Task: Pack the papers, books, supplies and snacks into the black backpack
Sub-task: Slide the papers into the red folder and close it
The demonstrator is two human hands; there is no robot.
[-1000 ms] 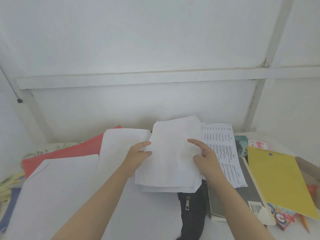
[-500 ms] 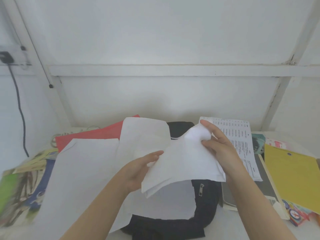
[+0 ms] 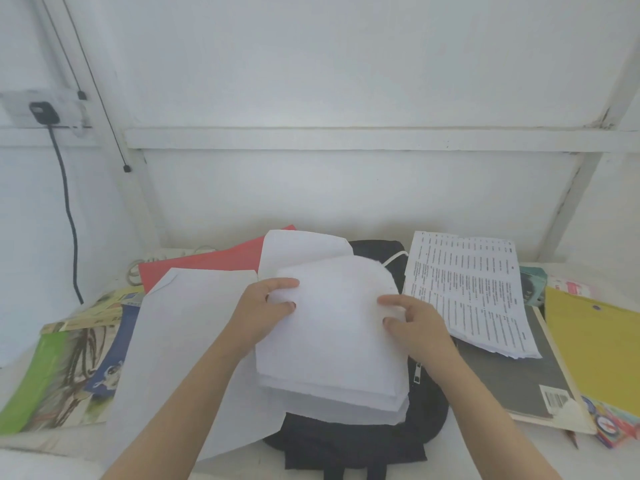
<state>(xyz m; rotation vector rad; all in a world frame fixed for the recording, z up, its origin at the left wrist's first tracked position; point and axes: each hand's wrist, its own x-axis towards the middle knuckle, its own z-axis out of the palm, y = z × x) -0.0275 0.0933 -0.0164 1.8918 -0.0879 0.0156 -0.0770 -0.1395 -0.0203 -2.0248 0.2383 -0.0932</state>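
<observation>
The stack of white papers is held just over the black backpack, its far end curling. The left hand pinches the left edge, thumb on top; the right hand curls round the right edge. Light and floppy, the sheets would likely fan out, so gripping both side edges suits best. Printed sheets and a yellow envelope lie to the right.

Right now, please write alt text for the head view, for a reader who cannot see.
The left hand and right hand hold a stack of white papers by its sides over the black backpack. A red folder and books lie on the left, printed sheets and a yellow folder on the right.
</observation>
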